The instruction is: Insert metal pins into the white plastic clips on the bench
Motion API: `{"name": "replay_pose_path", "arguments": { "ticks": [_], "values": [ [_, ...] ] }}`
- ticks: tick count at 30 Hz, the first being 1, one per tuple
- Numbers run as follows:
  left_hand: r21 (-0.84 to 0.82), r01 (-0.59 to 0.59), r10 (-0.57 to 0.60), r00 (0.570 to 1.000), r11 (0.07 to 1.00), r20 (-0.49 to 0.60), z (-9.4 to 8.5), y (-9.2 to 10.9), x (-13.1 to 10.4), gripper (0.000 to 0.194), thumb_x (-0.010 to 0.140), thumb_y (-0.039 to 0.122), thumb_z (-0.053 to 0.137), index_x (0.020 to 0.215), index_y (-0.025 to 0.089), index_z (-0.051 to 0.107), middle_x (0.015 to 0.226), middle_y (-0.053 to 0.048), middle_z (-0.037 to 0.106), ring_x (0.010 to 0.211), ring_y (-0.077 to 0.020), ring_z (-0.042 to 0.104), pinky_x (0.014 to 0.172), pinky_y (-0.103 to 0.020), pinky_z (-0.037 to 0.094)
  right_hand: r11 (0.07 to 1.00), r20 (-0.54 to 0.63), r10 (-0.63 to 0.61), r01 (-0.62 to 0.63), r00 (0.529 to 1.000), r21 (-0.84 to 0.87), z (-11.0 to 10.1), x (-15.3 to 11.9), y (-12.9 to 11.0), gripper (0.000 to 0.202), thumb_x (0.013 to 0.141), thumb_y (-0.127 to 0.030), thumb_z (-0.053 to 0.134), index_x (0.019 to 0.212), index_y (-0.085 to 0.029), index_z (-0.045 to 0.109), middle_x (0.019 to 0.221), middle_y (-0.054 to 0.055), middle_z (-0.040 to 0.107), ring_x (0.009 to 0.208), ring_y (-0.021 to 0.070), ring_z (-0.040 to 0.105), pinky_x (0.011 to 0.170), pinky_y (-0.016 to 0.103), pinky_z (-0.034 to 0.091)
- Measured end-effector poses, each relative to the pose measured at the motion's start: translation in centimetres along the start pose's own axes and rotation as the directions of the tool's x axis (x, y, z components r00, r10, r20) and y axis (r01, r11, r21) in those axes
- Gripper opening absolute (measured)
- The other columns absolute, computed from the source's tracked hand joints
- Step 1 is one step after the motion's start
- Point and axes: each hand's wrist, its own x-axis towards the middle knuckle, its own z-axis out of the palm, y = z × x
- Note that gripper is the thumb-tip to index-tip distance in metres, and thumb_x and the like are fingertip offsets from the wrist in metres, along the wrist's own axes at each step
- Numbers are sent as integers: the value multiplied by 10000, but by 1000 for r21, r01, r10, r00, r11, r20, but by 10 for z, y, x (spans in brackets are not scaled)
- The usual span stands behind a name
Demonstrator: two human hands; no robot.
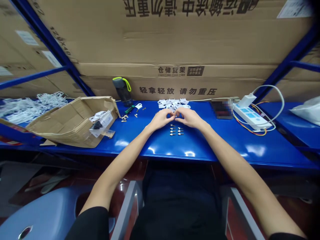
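My left hand (161, 120) and my right hand (188, 117) meet above the blue table, with their fingertips pinched close together. What the fingers hold, if anything, is too small and too covered to name. Just in front of the hands, small metal-and-white pieces with thin pins (172, 131) lie in two short columns. Behind the hands is a pile of white looped parts (172, 102), partly covered by my fingers.
An open cardboard box (72, 123) with bagged items stands left. Near it are a dark bottle (123, 91), a green-handled screwdriver (129, 110) and small loose pieces (124, 118). At right lie a dark blurred item (221, 108) and a white power strip (252, 115) with cables.
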Motion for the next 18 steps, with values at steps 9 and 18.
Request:
{"name": "replay_pose_path", "arguments": {
  "ticks": [9, 18],
  "values": [
    [53, 30, -32, 999, 998, 39, -12, -9, 0, 205, 940, 313, 665, 927, 173, 814, 980, -61, 808, 911, -214, 691, 905, -323, 528, 987, 78, 112, -102, 991, -125, -16, -1, 8, 121, 966, -194, 693, 1044, -199, 786, 1042, 79, 813, 913, 244, 692, 812, 329, 463],
    [229, -16, 1, 998, 973, 66, -39, -12, -8, 226, 981, 352, 676, 1045, 216, 845, 1105, -77, 792, 1062, -252, 684, 995, -364, 516, 998, 134, -9, 17, 991, -55, -23, -5, 15, 204, 1016, -284, 651, 1063, -216, 838, 1173, 114, 790, 1131, 305, 678, 1012, 411, 493]
  ]
}}
